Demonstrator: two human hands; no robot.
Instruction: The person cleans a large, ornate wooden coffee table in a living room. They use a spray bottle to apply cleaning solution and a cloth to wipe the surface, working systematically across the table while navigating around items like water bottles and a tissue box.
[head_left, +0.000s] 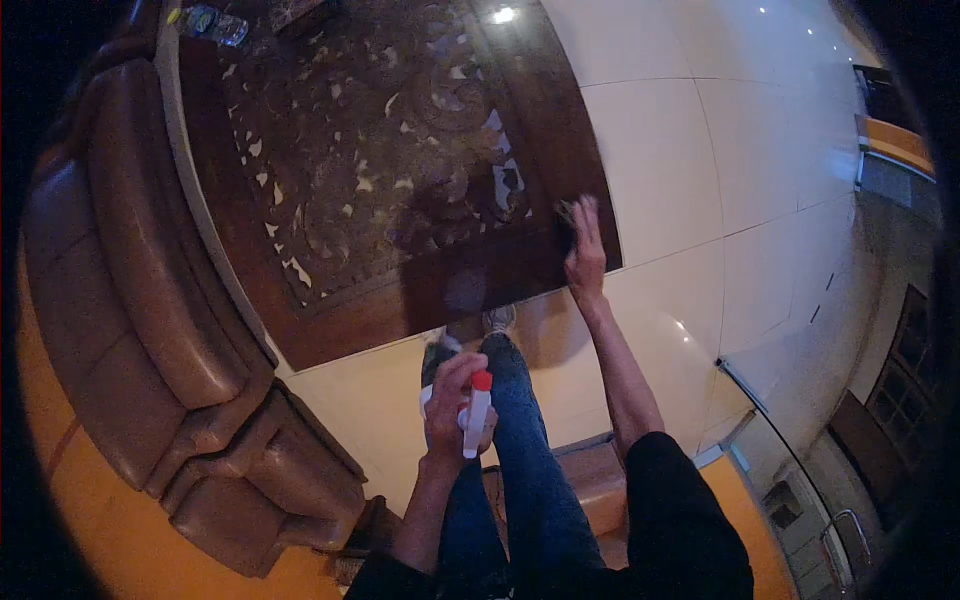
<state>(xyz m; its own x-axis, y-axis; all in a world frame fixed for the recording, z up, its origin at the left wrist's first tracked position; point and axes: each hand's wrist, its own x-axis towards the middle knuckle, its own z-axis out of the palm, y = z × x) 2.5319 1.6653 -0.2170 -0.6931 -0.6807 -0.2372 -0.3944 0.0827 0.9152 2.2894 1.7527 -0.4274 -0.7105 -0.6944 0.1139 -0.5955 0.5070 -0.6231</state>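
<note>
My left hand (450, 397) is wrapped around a white spray bottle (475, 420) with a red nozzle tip, held above my legs. Most of the bottle's body is hidden behind the fingers. My right hand (587, 244) is stretched forward over the near right corner of a dark wooden table (517, 262). Under its fingers is a small dark pad or cloth (565, 215), blurred and partly covered. It appears to rest on the flat border of the table, whose middle is a carved openwork panel (352, 165).
A brown leather sofa (161, 247) runs along the left. A plastic bottle with a yellow cap (217, 26) lies at the table's far left, with a box-like object (294, 11) near it. Glossy pale floor tiles (660, 150) extend to the right. Another brown leather seat (596, 480) is behind my legs.
</note>
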